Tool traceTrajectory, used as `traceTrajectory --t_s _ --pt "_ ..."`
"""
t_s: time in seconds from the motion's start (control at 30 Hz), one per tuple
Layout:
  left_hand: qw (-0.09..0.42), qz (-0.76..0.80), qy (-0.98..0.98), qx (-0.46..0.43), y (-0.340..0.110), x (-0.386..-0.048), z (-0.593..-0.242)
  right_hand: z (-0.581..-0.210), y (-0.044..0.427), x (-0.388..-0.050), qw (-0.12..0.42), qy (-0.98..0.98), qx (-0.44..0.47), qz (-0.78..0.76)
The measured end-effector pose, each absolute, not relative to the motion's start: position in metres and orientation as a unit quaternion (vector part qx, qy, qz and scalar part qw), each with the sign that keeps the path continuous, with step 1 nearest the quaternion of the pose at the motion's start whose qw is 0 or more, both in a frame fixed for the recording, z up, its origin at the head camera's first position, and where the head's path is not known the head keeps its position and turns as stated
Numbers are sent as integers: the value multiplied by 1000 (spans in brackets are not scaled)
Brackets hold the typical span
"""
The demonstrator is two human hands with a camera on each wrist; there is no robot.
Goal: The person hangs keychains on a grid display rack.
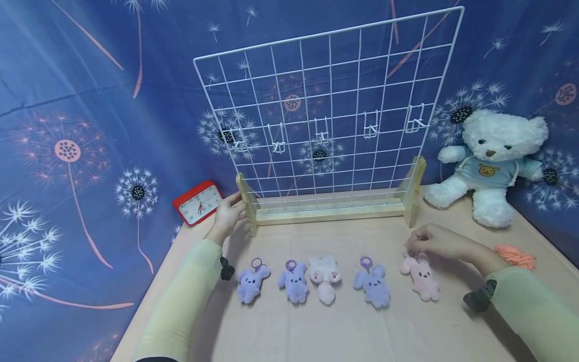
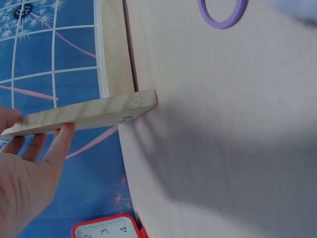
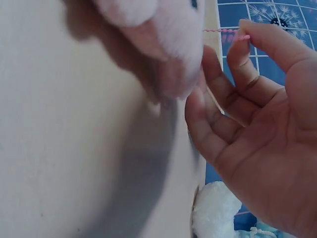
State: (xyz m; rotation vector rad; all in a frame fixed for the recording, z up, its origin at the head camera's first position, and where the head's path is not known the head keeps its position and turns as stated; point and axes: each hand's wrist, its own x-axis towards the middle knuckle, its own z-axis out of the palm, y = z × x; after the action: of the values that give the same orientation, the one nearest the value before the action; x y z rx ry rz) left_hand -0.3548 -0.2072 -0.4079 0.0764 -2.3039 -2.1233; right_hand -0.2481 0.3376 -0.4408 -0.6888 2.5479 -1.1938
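My left hand grips the wooden side foot of a display rack, thumb on one face and fingers on the other. A white wire grid stands upright in the rack's wooden base. At the front right, my right hand pinches the thin pink bead chain of a pink plush keychain, which hangs close over the table. Left of it lie purple plush keychains with purple rings, and a whitish plush showing pink paw marks among them.
Several white hooks hang in a row on the grid. A red clock stands behind the left hand. At the right sit a white teddy bear in a blue top and a coral yarn bundle. Patterned blue cloth hangs behind.
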Motion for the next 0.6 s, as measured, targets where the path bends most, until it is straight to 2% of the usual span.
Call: traceTrajectory --t_s 0.43,0.6 --pt "5 -673 -739 27 -207 -355 -408 -443 341 -248 166 783 -287 -527" --pt "7 -675 -738 26 -208 -356 -409 -445 337 -247 127 773 -306 -542"
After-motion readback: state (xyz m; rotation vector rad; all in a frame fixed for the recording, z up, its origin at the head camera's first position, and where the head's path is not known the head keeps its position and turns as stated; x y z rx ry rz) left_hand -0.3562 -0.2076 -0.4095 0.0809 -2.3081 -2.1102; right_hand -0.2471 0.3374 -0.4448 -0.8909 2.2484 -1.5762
